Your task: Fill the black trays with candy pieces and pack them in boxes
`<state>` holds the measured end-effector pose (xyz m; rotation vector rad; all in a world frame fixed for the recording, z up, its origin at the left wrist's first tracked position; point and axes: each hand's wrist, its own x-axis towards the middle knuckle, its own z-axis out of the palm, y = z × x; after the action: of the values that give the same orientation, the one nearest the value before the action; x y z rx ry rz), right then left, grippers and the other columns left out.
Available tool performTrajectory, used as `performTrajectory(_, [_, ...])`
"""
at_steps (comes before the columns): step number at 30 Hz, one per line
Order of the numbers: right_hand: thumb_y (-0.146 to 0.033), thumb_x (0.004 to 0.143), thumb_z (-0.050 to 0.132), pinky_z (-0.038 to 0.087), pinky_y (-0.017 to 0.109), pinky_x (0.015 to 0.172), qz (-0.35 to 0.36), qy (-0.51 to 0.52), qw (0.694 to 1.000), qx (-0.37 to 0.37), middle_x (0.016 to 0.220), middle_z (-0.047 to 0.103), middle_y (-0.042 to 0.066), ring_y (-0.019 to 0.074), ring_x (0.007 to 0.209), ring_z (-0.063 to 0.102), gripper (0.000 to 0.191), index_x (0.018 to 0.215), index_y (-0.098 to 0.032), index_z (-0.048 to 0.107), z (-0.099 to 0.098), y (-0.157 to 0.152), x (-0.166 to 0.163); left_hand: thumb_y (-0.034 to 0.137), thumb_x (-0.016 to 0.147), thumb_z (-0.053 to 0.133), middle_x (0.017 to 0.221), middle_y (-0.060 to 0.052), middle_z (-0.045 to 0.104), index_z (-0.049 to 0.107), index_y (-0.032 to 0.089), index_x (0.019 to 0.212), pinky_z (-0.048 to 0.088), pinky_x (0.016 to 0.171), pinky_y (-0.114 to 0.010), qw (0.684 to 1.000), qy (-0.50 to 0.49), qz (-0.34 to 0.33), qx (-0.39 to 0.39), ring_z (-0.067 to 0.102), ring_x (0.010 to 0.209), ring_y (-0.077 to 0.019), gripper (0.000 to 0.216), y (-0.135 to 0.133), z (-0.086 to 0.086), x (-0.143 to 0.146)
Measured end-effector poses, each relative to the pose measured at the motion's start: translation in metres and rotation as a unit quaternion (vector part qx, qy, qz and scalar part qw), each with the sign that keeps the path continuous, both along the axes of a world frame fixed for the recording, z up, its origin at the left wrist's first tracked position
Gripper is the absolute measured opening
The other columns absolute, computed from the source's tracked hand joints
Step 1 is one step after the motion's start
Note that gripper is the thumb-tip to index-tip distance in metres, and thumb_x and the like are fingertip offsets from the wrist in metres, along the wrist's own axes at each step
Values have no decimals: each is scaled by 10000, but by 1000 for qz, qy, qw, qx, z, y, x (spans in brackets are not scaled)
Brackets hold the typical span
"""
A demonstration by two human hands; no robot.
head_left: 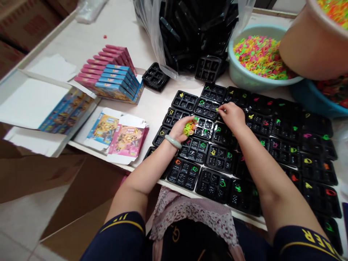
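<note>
My left hand (pixel 179 129) is cupped palm up around a small pile of yellow, green and orange plastic rings (pixel 188 128). My right hand (pixel 233 116) pinches a tiny yellow piece, apparently a plastic ring (pixel 218 109), at the right edge of a black six-pocket tray (pixel 206 107). In that tray's upper left pocket lies a green ring (pixel 201 102). Rows of similar black trays (pixel 182 174) cover the table under both arms, many with one or two coloured rings in their pockets. My forearms hide some of the trays.
Behind the rows stands a clear bag (pixel 154 36) of black trays. A light blue basin (pixel 261 85) of coloured rings is at the back right, beside a tilted pinkish tub (pixel 296 43). Pink and blue boxes (pixel 116 81) and flat printed cartons (pixel 127 141) lie left.
</note>
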<state>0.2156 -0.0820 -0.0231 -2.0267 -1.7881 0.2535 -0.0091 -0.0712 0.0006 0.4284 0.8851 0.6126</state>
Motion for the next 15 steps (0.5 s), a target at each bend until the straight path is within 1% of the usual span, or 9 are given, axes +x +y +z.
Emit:
performTrajectory(3, [-244, 852, 598, 418, 338, 680, -5, -23, 1000, -5, 941, 646, 87, 245, 838, 598, 132, 881, -207, 721, -2, 18, 2, 207, 867, 555, 674, -21, 549, 551, 98, 750, 221, 323, -126, 1000, -1, 2, -3, 494, 462, -36, 160, 1, -1, -2])
performTrajectory(6, [-242, 845, 617, 430, 342, 683, 5, -5, 1000, 3, 944, 643, 86, 235, 820, 597, 138, 921, -202, 724, 1, 14, -1, 217, 853, 579, 669, -19, 551, 554, 102, 747, 219, 322, -127, 1000, 2, 0, -5, 497, 468, -38, 158, 2, -1, -8])
performTrajectory(8, [-253, 848, 623, 440, 335, 691, 55, 27, 998, 7, 930, 636, 69, 213, 792, 595, 125, 915, -213, 721, 5, -1, -5, 222, 855, 579, 670, -20, 559, 556, 106, 747, 220, 323, -128, 1000, 3, 0, -3, 503, 471, -40, 160, 2, -2, -12])
performTrajectory(10, [-249, 853, 623, 446, 324, 696, 140, 48, 989, -4, 921, 628, 55, 198, 793, 594, 105, 894, -229, 717, 7, -19, -12, 222, 859, 572, 673, -21, 567, 558, 107, 750, 224, 325, -130, 1000, 7, 2, -1, 511, 470, -42, 159, 2, -2, -16])
performTrajectory(12, [-225, 855, 618, 446, 319, 698, 218, 33, 975, -18, 933, 624, 52, 202, 829, 594, 111, 907, -243, 714, 7, -35, -18, 220, 859, 571, 668, -19, 569, 560, 108, 752, 227, 324, -131, 1000, 10, 5, -1, 514, 465, -44, 156, 1, -1, -17])
performTrajectory(13, [-212, 856, 615, 443, 319, 699, 243, 15, 970, -22, 944, 622, 54, 208, 850, 592, 126, 927, -249, 713, 6, -40, -21, 217, 857, 573, 664, -17, 568, 562, 108, 753, 227, 324, -131, 1000, 11, 5, -2, 512, 461, -44, 151, 0, -1, -17])
performTrajectory(15, [-197, 855, 614, 434, 318, 695, 268, -25, 963, -22, 963, 619, 57, 215, 868, 583, 157, 967, -258, 706, 3, -46, -26, 210, 854, 573, 656, -17, 568, 569, 107, 759, 226, 323, -131, 1000, 12, 2, -6, 506, 453, -44, 140, -2, -1, -15])
